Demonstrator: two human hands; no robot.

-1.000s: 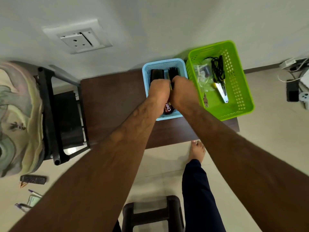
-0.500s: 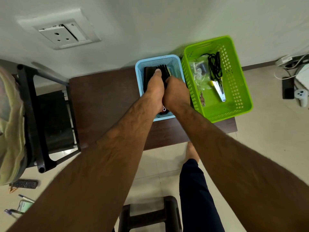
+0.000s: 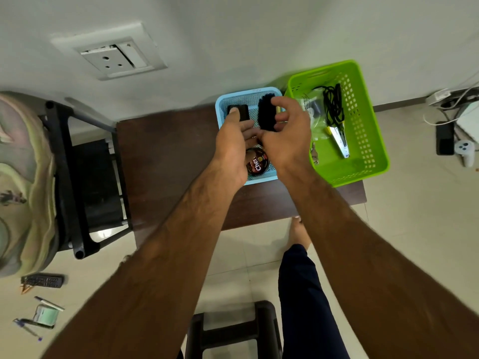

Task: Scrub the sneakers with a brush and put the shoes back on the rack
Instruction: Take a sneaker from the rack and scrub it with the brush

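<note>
My right hand (image 3: 287, 136) grips a black shoe brush (image 3: 267, 114) and holds it just above the light blue basket (image 3: 222, 101), bristles toward me. My left hand (image 3: 232, 149) is beside it over the same basket, with its fingers fairly straight and one fingertip resting on a black block (image 3: 241, 113) that lies inside. A round tin of shoe polish (image 3: 256, 161) lies in the near end of the basket, partly hidden by both hands. No sneakers are in view.
The blue basket and a green basket (image 3: 374, 130) with a cable and a stapler stand on a dark brown table (image 3: 168, 151) against the wall. A black frame (image 3: 64, 164) stands at the left, a dark stool (image 3: 233, 330) below me. A remote (image 3: 42, 280) and pens lie on the floor.
My hands were pressed together down in the blue basket. They have now parted: the right hand has lifted the brush up out of it, and the left stays over the black block.
</note>
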